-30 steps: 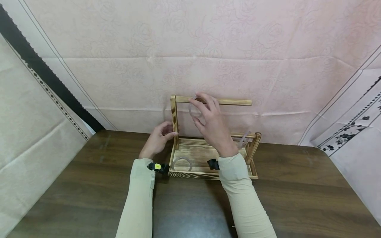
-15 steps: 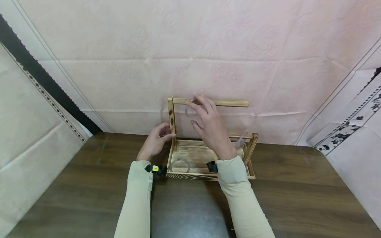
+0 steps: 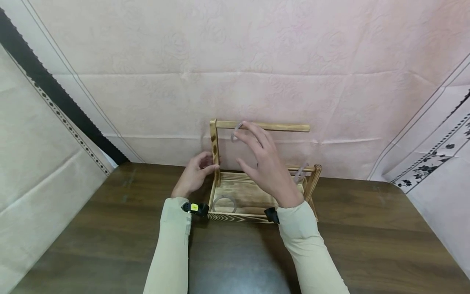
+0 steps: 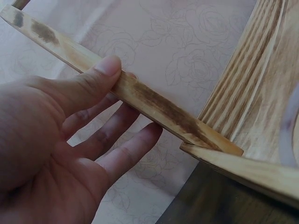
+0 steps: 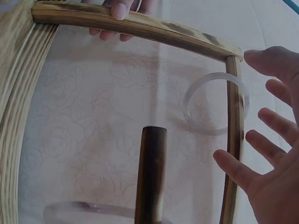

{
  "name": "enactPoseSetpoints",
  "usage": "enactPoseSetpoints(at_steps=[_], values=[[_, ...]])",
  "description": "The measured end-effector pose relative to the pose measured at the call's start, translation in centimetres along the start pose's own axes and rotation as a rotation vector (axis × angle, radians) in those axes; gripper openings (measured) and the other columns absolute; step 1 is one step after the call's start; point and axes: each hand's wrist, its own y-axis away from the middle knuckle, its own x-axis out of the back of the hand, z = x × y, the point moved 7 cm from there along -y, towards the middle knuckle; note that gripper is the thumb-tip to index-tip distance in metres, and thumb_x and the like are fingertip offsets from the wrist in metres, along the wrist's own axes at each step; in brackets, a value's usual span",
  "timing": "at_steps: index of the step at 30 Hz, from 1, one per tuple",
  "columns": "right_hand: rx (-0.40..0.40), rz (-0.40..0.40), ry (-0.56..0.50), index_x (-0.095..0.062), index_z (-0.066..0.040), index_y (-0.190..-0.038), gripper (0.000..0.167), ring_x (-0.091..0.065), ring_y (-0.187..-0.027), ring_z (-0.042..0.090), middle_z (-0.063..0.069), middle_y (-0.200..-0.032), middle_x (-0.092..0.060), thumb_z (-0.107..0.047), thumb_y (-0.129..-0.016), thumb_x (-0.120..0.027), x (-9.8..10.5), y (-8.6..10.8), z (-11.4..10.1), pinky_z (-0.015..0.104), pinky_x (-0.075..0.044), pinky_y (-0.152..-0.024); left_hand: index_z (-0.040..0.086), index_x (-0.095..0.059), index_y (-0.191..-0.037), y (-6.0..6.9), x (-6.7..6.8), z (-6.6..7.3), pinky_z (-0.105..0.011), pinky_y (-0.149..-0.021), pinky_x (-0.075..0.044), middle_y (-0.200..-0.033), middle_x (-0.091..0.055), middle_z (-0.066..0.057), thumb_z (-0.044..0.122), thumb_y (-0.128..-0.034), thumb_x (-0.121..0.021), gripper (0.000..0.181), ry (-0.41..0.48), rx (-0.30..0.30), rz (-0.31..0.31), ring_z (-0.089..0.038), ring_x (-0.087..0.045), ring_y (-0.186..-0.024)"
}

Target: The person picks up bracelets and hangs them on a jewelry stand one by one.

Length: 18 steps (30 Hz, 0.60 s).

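My left hand (image 3: 193,174) pinches the upright post (image 4: 159,103) of a small wooden display stand between thumb and fingers. From the top of this post a bar (image 3: 288,127) reaches right, its far end free. A pale translucent bangle (image 5: 187,111) hangs around that bar near the post. Beside it my right hand (image 3: 269,165) has its fingers spread, holding nothing; the right wrist view shows them apart from the bangle. A second bangle (image 3: 225,196) lies in the stand's tray (image 3: 235,217) at the left. Another bangle (image 3: 300,172) hangs on the lower bar (image 3: 292,168) at the right.
The stand sits on a dark wooden table (image 3: 110,228), close to its back edge. Right behind rises a pale rose-patterned cloth (image 3: 220,53). A slanted right post (image 3: 312,185) carries one end of the lower bar.
My right hand has let go of the bangle on the upper bar and drawn back a little to the right, fingers spreading. The left hand keeps its hold on the post.
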Motion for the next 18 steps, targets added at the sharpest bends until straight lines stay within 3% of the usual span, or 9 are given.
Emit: enactPoseSetpoints(at_steps=[9,18], values=[[-0.013,-0.032,0.030,-0.054,-0.018,-0.146,0.066,-0.040,-0.141,0.030,0.008,-0.160,-0.041,-0.018,-0.086,-0.082,0.8,0.4,-0.6,0.048,-0.042,-0.112,0.007,-0.063,-0.125,0.0,0.0,0.2,-0.033,-0.087,-0.050,-0.116,-0.072,-0.015,0.015,-0.0969,-0.070,0.030,-0.001,-0.002,0.001,-0.026,-0.065,-0.104],[0.036,-0.088,0.069,-0.057,-0.016,-0.142,0.061,-0.045,-0.138,0.031,0.009,-0.155,-0.046,-0.028,-0.088,-0.081,1.0,1.1,-1.6,0.047,-0.042,-0.112,0.008,-0.063,-0.126,0.0,-0.1,0.0,-0.034,-0.088,-0.051,-0.118,-0.071,-0.014,0.016,-0.0972,-0.070,0.030,0.003,0.010,-0.005,-0.026,-0.066,-0.106]])
